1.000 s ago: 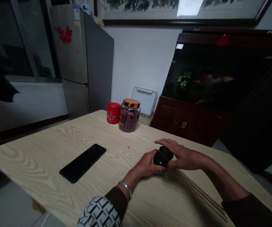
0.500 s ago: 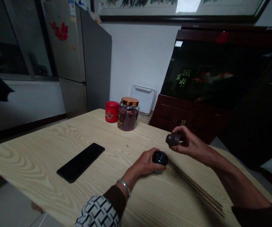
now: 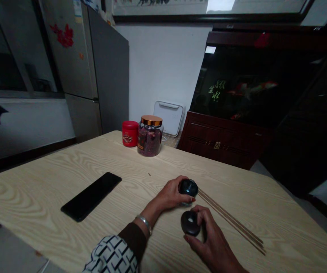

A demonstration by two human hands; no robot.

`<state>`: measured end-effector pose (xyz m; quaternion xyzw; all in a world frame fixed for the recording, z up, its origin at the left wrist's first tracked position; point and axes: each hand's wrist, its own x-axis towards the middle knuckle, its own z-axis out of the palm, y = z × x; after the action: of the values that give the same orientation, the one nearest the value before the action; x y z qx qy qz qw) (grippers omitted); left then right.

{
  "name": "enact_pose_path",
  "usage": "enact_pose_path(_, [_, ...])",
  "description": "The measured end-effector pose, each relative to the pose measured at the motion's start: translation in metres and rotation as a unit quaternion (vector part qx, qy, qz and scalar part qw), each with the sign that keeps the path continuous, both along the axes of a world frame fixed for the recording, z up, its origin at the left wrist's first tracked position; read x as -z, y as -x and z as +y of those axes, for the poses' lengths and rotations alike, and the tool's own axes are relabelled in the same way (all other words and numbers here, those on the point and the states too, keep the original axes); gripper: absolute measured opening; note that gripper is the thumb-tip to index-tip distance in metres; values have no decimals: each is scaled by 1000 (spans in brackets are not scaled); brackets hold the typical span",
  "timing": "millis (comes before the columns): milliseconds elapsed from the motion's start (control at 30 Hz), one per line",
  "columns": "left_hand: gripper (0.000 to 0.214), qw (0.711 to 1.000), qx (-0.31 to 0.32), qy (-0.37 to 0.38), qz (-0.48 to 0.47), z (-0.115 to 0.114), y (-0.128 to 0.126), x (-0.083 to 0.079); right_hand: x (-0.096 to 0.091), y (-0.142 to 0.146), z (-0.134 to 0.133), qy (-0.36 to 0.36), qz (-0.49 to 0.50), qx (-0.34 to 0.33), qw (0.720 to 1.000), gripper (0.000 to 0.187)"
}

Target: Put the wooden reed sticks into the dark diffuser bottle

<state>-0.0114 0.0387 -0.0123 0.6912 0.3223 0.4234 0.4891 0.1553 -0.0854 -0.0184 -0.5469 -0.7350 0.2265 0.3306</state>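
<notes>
My left hand [image 3: 177, 194] is closed around a small jar [image 3: 188, 187] with a shiny black top; what shows of its lower part looks like glass. Nearer to me, my right hand [image 3: 209, 235] grips a dark brown rounded pot [image 3: 190, 223] between thumb and fingers. Its smooth, glossy side faces the camera, and I cannot tell whether it touches the table. Several thin brown sticks [image 3: 231, 220] lie on the wooden table [image 3: 109, 242], running from beside the jar towards the lower right.
A black phone [image 3: 92, 196] lies on the left. Towards the back stand a red canister [image 3: 129, 134] and a clear jar [image 3: 150, 137] with a copper-coloured lid and dark purple contents. A tiny brown bit [image 3: 149, 174] lies mid-table. Beyond are a fridge [image 3: 109, 76] and a fish tank [image 3: 243, 83].
My right hand has brought the dark pot from beyond the sticks towards me, turning it so its rounded side shows. My left hand stays on the jar; the view has shifted slightly.
</notes>
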Motion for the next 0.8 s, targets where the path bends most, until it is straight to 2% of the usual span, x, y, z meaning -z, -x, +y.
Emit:
enact_pose_path(67, [67, 1000, 4, -4, 3, -1, 1, -1, -7, -8, 5, -23, -4, 17, 1000, 28])
enact_pose_path(167, [68, 1000, -3, -13, 12, -1, 1, -1, -16, -40, 20, -57, -17, 107, 992, 18])
enact_pose_path(233, [67, 1000, -6, -21, 11, 0, 1, 0, -18, -65, 33, -63, -91, 159, 981, 23])
enact_pose_path(333, [67, 1000, -10, -26, 10, 0, 0, 2, -13, -89, 49, -57, -212, 169, 961, 27])
enact_pose_path(500, [67, 999, -9, -31, 16, 2, -2, 4, -3, -88, 55, -50, -270, 173, 946, 25])
enact_pose_path(800, [68, 1000, 0, -25, 1, 2, -4, 4, -7, -84, 57, -22, -213, 198, 957, 10])
